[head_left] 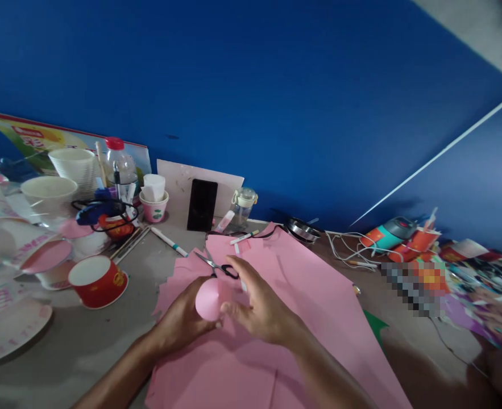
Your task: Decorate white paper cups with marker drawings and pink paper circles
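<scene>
Cone [208, 305], 1, pink, over sheets [216, 363] well forward of back edge of desk [92, 341]: left grip [186, 309] curled round it, right grip [261, 309] half-open, thumb alongside; likely light, crushable paper, best held near rim.

The pink cone [208, 301] looks to me like smooth, matt paper, and the pink sheets [319, 307] below it share that dull, even finish. The scissors [212, 264] have bare silvery metal blades and black handles that pass for plastic. Over on the left, the red bowl [95, 291] seems to be paper with a slightly glossy coat. The bottle [123, 166] is clear, shiny plastic; the black phone [202, 204] has a smooth, glassy face; the blue wall [251, 102] looks smooth.
</scene>
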The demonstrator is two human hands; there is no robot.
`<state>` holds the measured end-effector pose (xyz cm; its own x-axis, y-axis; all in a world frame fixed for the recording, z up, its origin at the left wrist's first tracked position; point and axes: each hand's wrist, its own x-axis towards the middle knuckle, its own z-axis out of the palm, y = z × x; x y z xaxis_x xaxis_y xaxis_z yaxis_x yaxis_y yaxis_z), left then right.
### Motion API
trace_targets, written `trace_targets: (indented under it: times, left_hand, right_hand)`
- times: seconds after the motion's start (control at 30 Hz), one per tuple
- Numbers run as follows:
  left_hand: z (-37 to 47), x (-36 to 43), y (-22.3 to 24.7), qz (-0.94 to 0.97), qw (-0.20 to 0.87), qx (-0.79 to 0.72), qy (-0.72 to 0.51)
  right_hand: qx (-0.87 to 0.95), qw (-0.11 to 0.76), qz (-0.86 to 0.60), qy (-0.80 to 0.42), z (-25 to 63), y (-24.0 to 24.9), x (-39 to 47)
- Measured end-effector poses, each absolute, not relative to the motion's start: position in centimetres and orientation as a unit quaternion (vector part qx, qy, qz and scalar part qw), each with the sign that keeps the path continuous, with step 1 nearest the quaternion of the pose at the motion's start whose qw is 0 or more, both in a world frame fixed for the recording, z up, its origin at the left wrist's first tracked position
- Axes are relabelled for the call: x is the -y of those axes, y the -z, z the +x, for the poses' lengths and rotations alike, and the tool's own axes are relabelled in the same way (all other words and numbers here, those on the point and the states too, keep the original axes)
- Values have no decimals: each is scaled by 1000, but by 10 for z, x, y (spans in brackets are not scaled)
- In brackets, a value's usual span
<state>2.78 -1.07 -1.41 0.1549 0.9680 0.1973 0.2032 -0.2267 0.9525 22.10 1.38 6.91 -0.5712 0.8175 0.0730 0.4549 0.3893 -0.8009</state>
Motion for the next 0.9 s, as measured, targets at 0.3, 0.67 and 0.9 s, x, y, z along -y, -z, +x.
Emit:
trace_targets:
  times: [0.3, 0.67, 0.9]
  left_hand:
    - [23, 3, 18, 558, 338, -555, -516]
    - [25, 3, 13, 555, 353, -532, -533]
    - [24, 6, 15, 549, 384, -511, -538]
  right_hand:
    - [734, 296, -365, -490, 213, -38, -29]
    - [742, 314, -364, -467, 192, -28, -21]
    - [747, 343, -355, -445, 184, -21, -16]
